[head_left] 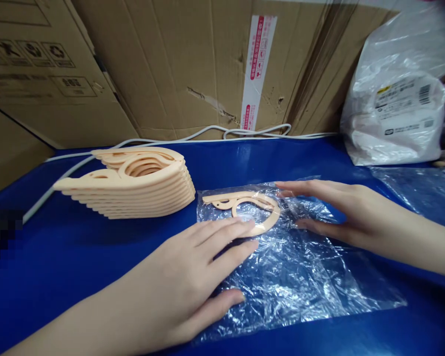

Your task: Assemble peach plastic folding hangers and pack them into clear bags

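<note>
- Both hands, left hand point(185, 277) and right hand point(330, 210), are lying flat with fingers spread, gripping nothing, pressing the clear bag point(292, 267).
- Slippery film is risking sliding, letting the peach piece point(244, 210) shift.

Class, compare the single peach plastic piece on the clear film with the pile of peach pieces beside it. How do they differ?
The single piece lies flat alone on the clear film; the pile holds many pieces stacked on the bare blue table. The left hand touches the single piece with its fingertips; no hand touches the pile. The right hand rests on the film. Both share the same colour and curved cut-out shape.
</note>
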{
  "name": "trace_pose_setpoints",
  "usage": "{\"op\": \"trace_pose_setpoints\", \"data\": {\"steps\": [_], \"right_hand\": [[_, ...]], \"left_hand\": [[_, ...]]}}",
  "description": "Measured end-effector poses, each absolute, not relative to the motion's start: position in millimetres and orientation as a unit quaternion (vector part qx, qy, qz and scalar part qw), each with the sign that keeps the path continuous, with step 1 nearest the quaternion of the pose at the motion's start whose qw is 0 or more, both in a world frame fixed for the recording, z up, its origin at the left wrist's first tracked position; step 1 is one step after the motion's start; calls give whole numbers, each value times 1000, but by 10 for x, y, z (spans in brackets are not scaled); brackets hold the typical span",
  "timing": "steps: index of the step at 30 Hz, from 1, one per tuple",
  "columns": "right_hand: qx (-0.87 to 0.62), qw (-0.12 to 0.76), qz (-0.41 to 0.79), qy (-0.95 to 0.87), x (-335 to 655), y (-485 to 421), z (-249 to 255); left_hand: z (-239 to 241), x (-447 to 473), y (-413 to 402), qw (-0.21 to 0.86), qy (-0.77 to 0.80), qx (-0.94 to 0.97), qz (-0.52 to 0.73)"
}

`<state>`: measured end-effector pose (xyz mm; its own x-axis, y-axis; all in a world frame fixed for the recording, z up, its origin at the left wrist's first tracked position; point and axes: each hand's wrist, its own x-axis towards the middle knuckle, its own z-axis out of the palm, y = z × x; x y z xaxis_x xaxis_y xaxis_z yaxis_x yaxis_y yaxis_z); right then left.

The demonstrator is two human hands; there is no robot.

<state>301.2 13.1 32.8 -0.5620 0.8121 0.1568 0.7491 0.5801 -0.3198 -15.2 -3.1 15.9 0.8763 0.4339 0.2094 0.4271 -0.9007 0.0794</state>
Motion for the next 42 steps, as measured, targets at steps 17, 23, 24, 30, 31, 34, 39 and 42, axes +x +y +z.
{"op": "trace_pose_setpoints", "data": {"steps": [17,23,24,30,31,34,39,42], "right_hand": [[-447,118,202,-864,2998,162,395],[-444,124,224,-859,3006,173,410],[-442,125,227,-859,3008,175,413],[-443,130,231,-856,2996,179,436],[-444,131,232,-855,2992,180,437],[-445,134,235,-854,2985,183,432],[-443,129,246,-852,2997,181,432],[-444,130,249,-851,3007,176,461]], "left_hand": [[212,-136,-63,-36,191,969,150],[196,-138,-68,-51,201,966,157],[195,-138,-67,-54,202,965,156],[193,-131,-65,-52,199,969,135],[188,-128,-67,-48,201,969,138],[168,-122,-74,-42,206,965,155],[171,-128,-79,-40,203,968,144],[178,-129,-80,-50,194,969,147]]}}
